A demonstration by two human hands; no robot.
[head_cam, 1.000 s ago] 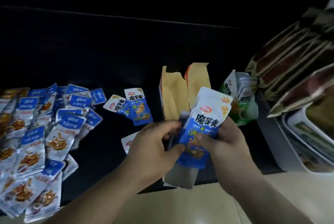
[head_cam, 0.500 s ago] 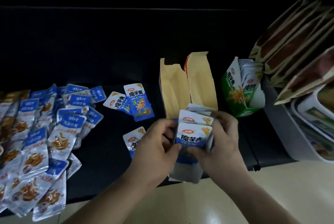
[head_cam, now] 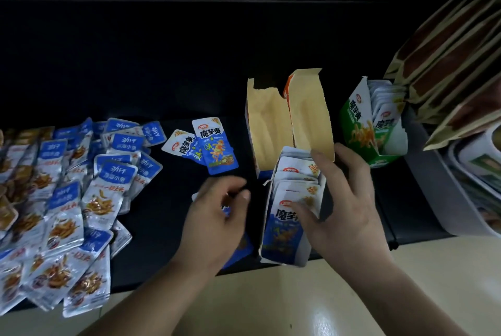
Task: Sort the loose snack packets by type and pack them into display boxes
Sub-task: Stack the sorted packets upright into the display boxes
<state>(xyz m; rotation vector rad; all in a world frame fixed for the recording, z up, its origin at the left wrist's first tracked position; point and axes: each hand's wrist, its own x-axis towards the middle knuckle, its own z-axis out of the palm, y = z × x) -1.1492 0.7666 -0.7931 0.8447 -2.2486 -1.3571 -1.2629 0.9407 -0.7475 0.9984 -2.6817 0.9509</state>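
Blue display box (head_cam: 279, 251) in grip of right hand (head_cam: 344, 200), left hand (head_cam: 217, 216) loose, empty

one left hand (head_cam: 217, 216), one right hand (head_cam: 344, 200), one green box (head_cam: 360, 124).

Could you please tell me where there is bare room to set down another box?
Bare dark surface lies behind the packet pile and open boxes; a smaller patch sits between pile and left hand. Crowded right of the green box.
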